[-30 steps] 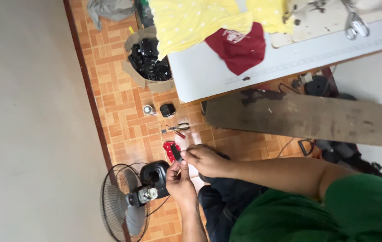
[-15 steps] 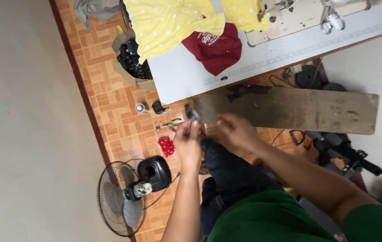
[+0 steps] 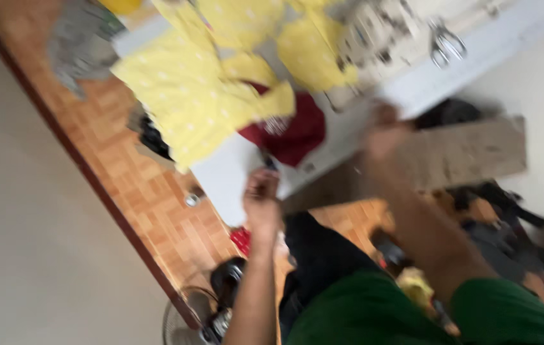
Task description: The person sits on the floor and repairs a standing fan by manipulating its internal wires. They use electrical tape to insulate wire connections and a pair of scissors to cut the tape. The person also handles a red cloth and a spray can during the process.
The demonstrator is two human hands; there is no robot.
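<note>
The picture is motion-blurred. My left hand [image 3: 262, 195] is raised at the near edge of a white table [image 3: 230, 179], fingers closed on a small dark object [image 3: 269, 163]. My right hand [image 3: 383, 131] is farther right, up against the table's edge beside a long wooden board [image 3: 476, 153]; blur hides its fingers. A yellow dotted cloth [image 3: 201, 96] and a dark red garment [image 3: 300, 134] lie on the table just beyond my left hand. A small red thing [image 3: 241, 240] lies on the floor below it.
A pale sewing machine [image 3: 380, 32] and scissors [image 3: 445, 43] sit at the table's far end. A floor fan [image 3: 205, 316] stands on the brick-pattern floor [image 3: 157, 198] by a small metal round piece [image 3: 192, 200]. Dark bags [image 3: 508, 223] lie under the table.
Both hands have risen from the floor to the table's edge; the left carries the small dark object. The red thing stays on the floor. The view has swung upward and blurred.
</note>
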